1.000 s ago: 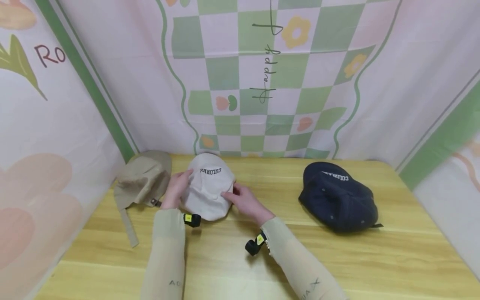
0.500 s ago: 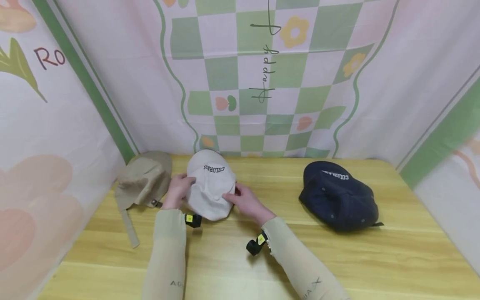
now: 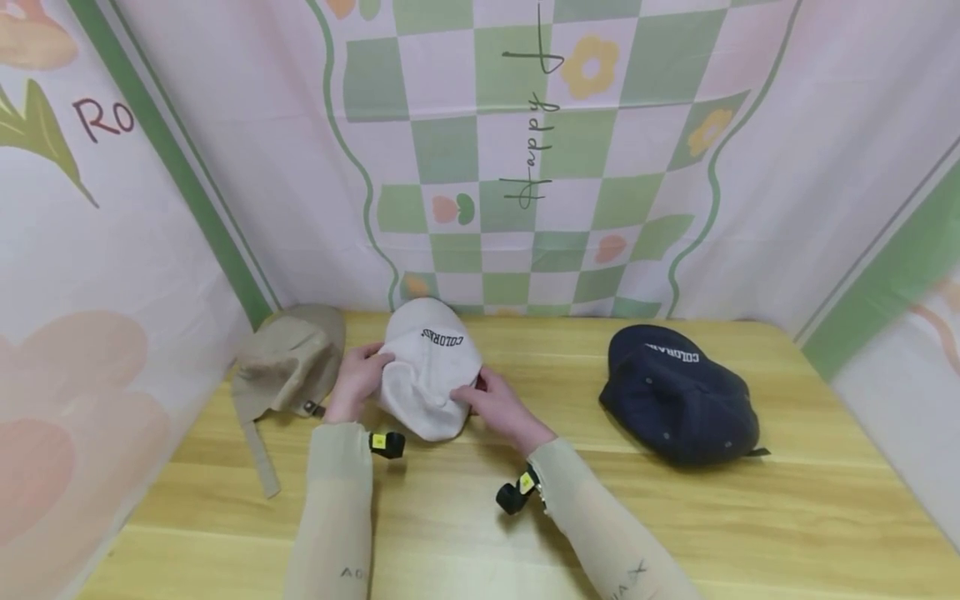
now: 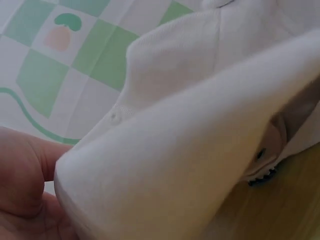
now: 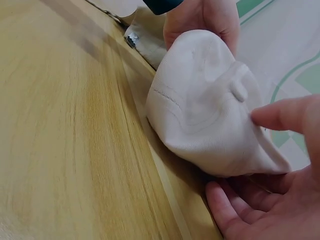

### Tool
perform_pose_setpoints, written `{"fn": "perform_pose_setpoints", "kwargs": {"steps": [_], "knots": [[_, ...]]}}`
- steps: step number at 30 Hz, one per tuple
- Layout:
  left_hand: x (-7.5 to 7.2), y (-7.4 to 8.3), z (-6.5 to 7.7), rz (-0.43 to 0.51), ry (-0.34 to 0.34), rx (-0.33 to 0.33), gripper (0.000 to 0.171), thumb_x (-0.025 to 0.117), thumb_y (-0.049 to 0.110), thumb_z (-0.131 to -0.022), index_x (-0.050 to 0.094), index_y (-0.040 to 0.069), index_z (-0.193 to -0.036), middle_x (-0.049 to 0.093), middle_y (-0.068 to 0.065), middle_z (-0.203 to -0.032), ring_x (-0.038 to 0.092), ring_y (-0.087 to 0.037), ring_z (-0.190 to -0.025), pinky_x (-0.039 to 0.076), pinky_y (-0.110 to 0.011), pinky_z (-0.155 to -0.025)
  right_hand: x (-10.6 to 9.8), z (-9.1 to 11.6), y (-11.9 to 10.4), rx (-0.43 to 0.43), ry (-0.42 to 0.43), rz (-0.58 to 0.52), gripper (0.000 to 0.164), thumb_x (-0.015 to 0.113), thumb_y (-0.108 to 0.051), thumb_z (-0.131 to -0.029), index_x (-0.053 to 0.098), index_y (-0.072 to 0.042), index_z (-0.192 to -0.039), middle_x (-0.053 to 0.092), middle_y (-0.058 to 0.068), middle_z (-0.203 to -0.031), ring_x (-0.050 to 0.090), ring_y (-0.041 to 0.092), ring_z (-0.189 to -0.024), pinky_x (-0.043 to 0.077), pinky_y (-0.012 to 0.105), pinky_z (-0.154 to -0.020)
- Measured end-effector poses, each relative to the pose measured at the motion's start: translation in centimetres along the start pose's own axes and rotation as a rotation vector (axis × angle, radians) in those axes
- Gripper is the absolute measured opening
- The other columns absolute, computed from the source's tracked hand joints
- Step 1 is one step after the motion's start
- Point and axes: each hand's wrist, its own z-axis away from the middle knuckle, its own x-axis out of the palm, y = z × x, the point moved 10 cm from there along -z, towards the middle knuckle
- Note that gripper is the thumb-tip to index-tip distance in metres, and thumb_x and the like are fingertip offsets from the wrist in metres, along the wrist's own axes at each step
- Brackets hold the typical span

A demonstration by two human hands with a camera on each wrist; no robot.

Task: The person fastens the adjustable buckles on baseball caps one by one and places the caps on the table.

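We are holding a white cap [image 3: 429, 379] in both hands at the back of a table [image 3: 547, 358], its brim pointing toward a hanging cloth [image 3: 517, 150]. It is lying between a tan cap [image 3: 288, 358], near on our left, and a navy cap [image 3: 678, 396], well apart on our right. Our left hand [image 3: 358, 377] is pinching the white cap's left side; our right hand [image 3: 498, 404] is gripping the other side, thumb on top and fingers curling beneath. We cannot tell whether the underside is fully resting on the wood.

Handling this well is, in our judgement, calling for a light, even grip at both sides, since hard squeezing would be caving the crown in. We should be turning both wrists together, letting the stiffer brim guide the direction, and smoothing folds from the rim upward.

The white cap is looking like soft cotton, finely ribbed, with stitched seams and what seems a covered button on the crown; dark letters are curving above the brim. The tan cap is slumping in wrinkles, a flat strap [image 3: 260, 458] trailing toward us. The navy cap is appearing fuller and rounder, showing white lettering. Beneath them, pale yellow grain is running across the tabletop.
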Motion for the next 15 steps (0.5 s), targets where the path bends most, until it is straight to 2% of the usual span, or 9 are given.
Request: {"fn": "perform_pose_setpoints", "kwargs": {"steps": [3, 10, 15], "knots": [[0.0, 0.3, 0.1, 0.027, 0.021, 0.023, 0.047, 0.053, 0.017, -0.104, 0.050, -0.006, -0.145, 0.048, -0.024, -0.147, 0.047, -0.035, -0.132, 0.037, -0.045, -0.113, 0.0, 0.0, -0.2, -0.003, 0.006, -0.030, 0.053, 0.066, -0.013, -0.089, 0.052, 0.005, -0.137, 0.064, 0.017, -0.122, 0.063, 0.027, -0.105, 0.055, 0.040, -0.092], [0.0, 1.5, 0.6, 0.038, 0.038, 0.085, 0.046, 0.050, 0.019, -0.105, 0.053, -0.004, -0.144, 0.051, -0.022, -0.146, 0.050, -0.032, -0.131, 0.038, -0.042, -0.112, -1.2, 0.0, -0.4, 0.002, 0.094, -0.004, 0.049, 0.057, -0.006, -0.084, 0.055, 0.005, -0.131, 0.061, 0.016, -0.111, 0.060, 0.025, -0.094, 0.056, 0.038, -0.084], [-0.1, 2.0, 0.8, 0.040, 0.047, 0.112, 0.045, 0.051, 0.021, -0.106, 0.054, -0.003, -0.143, 0.053, -0.021, -0.145, 0.050, -0.032, -0.131, 0.038, -0.042, -0.112, -2.3, 0.1, -0.7, -0.044, 0.165, 0.008, 0.039, 0.053, -0.004, -0.095, 0.057, 0.004, -0.133, 0.060, 0.016, -0.113, 0.059, 0.026, -0.098, 0.055, 0.041, -0.089]]}}
